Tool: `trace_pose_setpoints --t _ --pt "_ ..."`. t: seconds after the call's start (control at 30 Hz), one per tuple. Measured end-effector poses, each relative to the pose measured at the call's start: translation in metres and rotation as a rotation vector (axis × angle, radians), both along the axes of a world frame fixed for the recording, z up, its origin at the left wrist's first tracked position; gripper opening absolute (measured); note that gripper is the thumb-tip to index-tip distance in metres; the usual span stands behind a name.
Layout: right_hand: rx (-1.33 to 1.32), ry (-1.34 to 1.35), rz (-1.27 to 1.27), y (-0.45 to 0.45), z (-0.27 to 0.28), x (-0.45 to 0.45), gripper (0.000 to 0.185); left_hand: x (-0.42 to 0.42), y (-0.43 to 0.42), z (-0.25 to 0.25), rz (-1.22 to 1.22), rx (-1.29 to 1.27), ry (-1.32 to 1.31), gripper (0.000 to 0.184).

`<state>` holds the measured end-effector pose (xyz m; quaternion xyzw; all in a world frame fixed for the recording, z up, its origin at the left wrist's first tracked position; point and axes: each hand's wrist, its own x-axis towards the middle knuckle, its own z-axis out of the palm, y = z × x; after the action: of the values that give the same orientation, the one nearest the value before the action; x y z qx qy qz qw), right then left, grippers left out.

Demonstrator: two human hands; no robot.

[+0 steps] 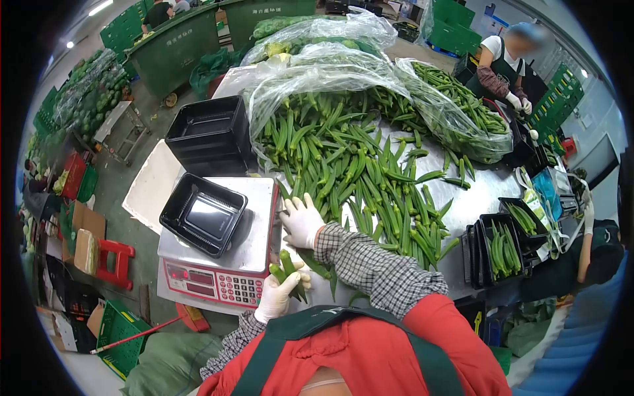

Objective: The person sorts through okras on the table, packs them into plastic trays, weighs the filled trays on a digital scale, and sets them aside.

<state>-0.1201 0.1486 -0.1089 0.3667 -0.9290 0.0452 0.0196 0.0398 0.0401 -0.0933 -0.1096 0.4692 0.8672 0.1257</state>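
Note:
My left hand (276,298), in a white glove, is closed around a few green okra pods (284,267) just off the scale's front right corner. My right hand (302,223), gloved too, rests at the near left edge of the okra pile (360,162) with its fingers spread. Beside both hands stands a digital scale (261,228) with a red and white keypad. An empty black plastic tray (203,214) lies slightly turned on its metal plate. Loose okra is spread over the metal table, partly under a clear plastic bag (310,72).
Behind the scale is a stack of black trays (208,132). Trays filled with okra (503,251) stand at the table's right side, near a bag of okra (456,105). A co-worker (505,69) works at the far right; another person (594,247) is at the right edge.

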Motion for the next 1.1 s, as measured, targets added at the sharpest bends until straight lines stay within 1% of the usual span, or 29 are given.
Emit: trace_pose_setpoints --t 0.13,0.17,0.23,0.33,0.37,0.47,0.5,0.6,0.63,0.67,0.73,0.77,0.8,0.83,0.87,0.9,0.93,1.0,1.03,1.1 --pt "0.277 -0.145 -0.093 0.014 0.017 0.002 0.048 -0.004 0.005 0.0 -0.008 0.004 -0.057 0.028" --pt "0.26 -0.172 -0.116 0.026 0.018 0.003 0.047 -0.007 0.006 -0.003 -0.02 0.013 -0.032 0.028" --pt "0.194 -0.12 -0.112 0.049 0.012 0.01 0.04 -0.01 0.008 -0.009 -0.032 0.008 0.008 0.026" --pt "0.103 -0.049 -0.141 0.083 -0.002 0.015 0.035 -0.012 0.012 -0.007 -0.025 -0.007 -0.039 0.026" --pt "0.05 -0.067 -0.145 0.093 0.001 0.019 0.03 -0.011 0.012 -0.009 -0.029 0.018 -0.046 0.026" --pt "0.114 -0.043 -0.203 0.122 0.002 0.024 0.035 -0.008 0.01 -0.002 -0.038 0.015 -0.051 0.027" --pt "0.135 -0.032 -0.219 0.135 0.005 0.027 0.041 -0.006 0.009 -0.003 -0.036 0.021 -0.06 0.028" --pt "0.326 -0.2 -0.344 0.148 0.024 0.035 0.046 -0.004 0.004 0.001 -0.034 0.023 -0.047 0.028" --pt "0.391 -0.2 -0.367 0.142 0.034 0.039 0.049 -0.004 0.002 -0.003 -0.028 0.022 -0.022 0.025" --pt "0.381 -0.103 -0.295 0.136 0.04 0.043 0.044 -0.003 0.0 -0.005 -0.028 0.025 0.009 0.027" --pt "0.091 -0.143 -0.153 0.113 0.051 0.051 0.038 -0.004 -0.001 -0.01 -0.017 -0.03 0.078 0.027" --pt "0.085 -0.104 -0.103 0.096 0.045 0.052 0.036 -0.004 0.001 -0.008 -0.005 -0.03 0.101 0.027" --pt "0.198 -0.139 -0.069 0.073 0.045 0.058 0.044 -0.004 0.001 -0.006 -0.011 -0.046 0.135 0.027" --pt "-0.415 -0.016 0.063 0.061 0.016 0.06 0.053 -0.003 0.002 -0.009 0.005 -0.036 0.136 0.028" --pt "-0.077 -0.197 0.114 0.053 0.034 0.074 0.059 -0.003 0.003 -0.006 0.013 0.018 0.12 0.026" --pt "-0.103 -0.104 0.149 0.048 0.021 0.082 0.057 -0.001 0.003 0.003 0.008 0.002 0.098 0.023" --pt "-0.126 -0.017 0.192 0.042 0.002 0.089 0.055 0.0 0.0 0.001 -0.002 -0.049 0.101 0.026" --pt "-0.1 0.009 0.15 0.038 -0.042 0.087 0.055 0.0 -0.004 -0.012 0.016 -0.005 0.1 0.027" --pt "-0.064 0.031 0.15 0.042 -0.041 0.083 0.051 0.0 -0.007 -0.02 0.016 -0.01 0.084 0.027" --pt "-0.005 0.034 0.011 0.052 -0.046 0.067 0.041 -0.002 -0.01 -0.03 0.022 -0.006 0.06 0.028"
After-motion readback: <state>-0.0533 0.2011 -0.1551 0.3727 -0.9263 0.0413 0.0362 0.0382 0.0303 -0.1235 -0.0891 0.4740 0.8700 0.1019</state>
